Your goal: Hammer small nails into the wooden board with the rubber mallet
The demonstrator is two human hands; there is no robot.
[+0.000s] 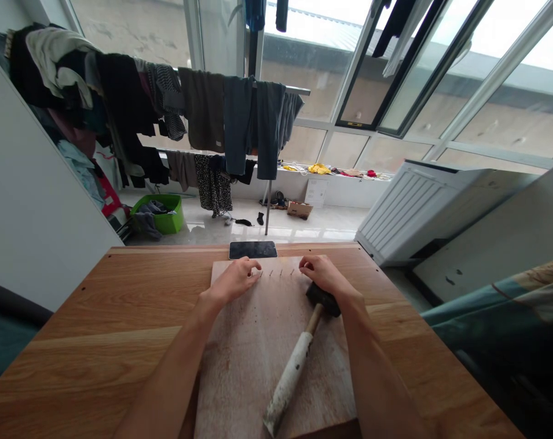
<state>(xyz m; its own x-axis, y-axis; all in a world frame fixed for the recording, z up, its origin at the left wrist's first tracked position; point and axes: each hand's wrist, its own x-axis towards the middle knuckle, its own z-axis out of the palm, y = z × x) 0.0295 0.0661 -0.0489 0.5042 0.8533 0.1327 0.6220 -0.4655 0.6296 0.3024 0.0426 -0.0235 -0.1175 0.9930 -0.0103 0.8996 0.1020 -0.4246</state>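
Observation:
A pale wooden board (239, 353) lies on the table, with a row of several thin nails (281, 273) standing up near its far edge. At the left end of this row, my left hand (237, 277) has its thumb and forefinger pinched about a nail. My right hand (322, 272) is curled at the right end, fingertips closed around the last nail, which they partly hide. A hammer (292, 378) with a dark head and white-wrapped handle rests diagonally on the board, its head partly beneath my right wrist.
A black phone (253, 249) lies on the wooden table (134, 317) beyond the board. Past the table's far edge are a loaded clothes rack (203, 110), a green basket (171, 221) and a small cardboard box (299, 210). A white cabinet-like piece (408, 207) stands to the right.

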